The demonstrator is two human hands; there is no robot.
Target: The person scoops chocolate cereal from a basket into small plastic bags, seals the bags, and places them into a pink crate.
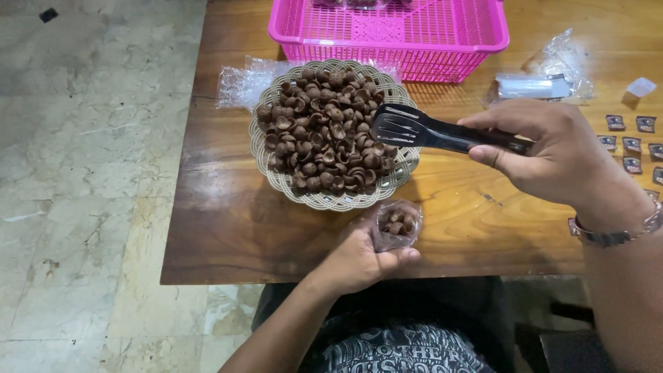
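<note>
The person is sitting at a wooden worktop point(228, 221) and looking down at both hands. The right hand point(552, 155) is gripping the handles of a pair of black tongs point(442, 132), thumb and fingers closed around them. The slotted tips of the tongs are hovering over the right side of a woven plate point(324, 199), just above the heap. That plate is carrying a pile of small brown cup-shaped snacks point(324, 128) and is sitting near the middle of the worktop. A bracelet point(615, 235) is showing on the right wrist.

The left hand point(359, 259) is resting at the near edge of the worktop, just below the plate. It is clasping a small clear bag point(397, 224) with its mouth turned up, and a few of the brown snacks are lying inside it. The bag is sitting just beside the plate's near rim, though whether the two are touching is hard to tell.

Behind the plate, a pink plastic basket point(394, 34) is standing at the far edge, and crumpled clear wrapping point(238, 83) is lying partly under the plate on its left. Further right, more clear bags point(545, 83) are lying in a loose bundle, and small dark labels point(632, 145) are spread in rows at the right edge. A pale tiled floor point(83, 173) is filling the left side of the view.
</note>
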